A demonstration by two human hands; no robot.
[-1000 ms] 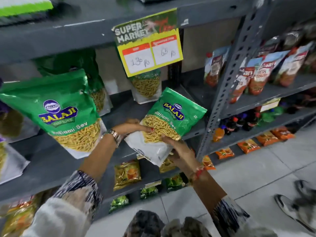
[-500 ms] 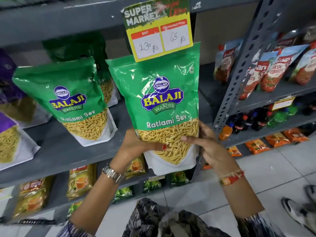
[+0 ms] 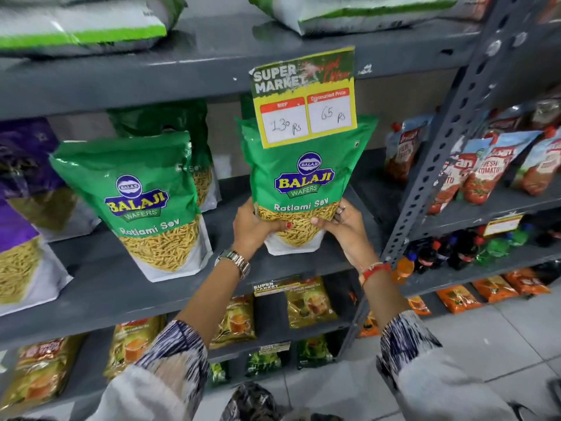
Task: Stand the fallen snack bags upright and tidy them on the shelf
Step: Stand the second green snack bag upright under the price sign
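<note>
A green Balaji Ratlami Sev bag (image 3: 303, 180) stands upright on the grey shelf (image 3: 103, 287), its top tucked behind the hanging price sign (image 3: 305, 97). My left hand (image 3: 253, 223) grips its lower left side, thumb across the front. My right hand (image 3: 344, 227) grips the lower right side. A second green sev bag (image 3: 145, 205) stands upright to the left, leaning a little. Another green bag (image 3: 200, 174) stands behind that one, mostly hidden.
Purple snack bags (image 3: 21, 238) stand at the far left of the same shelf. Flat white-and-green bags (image 3: 79, 28) lie on the shelf above. A perforated grey upright (image 3: 440, 141) divides off red tomato pouches (image 3: 485, 171) on the right. Tea packets (image 3: 309, 302) fill the lower shelf.
The bag went from tilted in front of the shelf to upright, then back onto the shelf under the price sign. Both hands stayed on its lower part.
</note>
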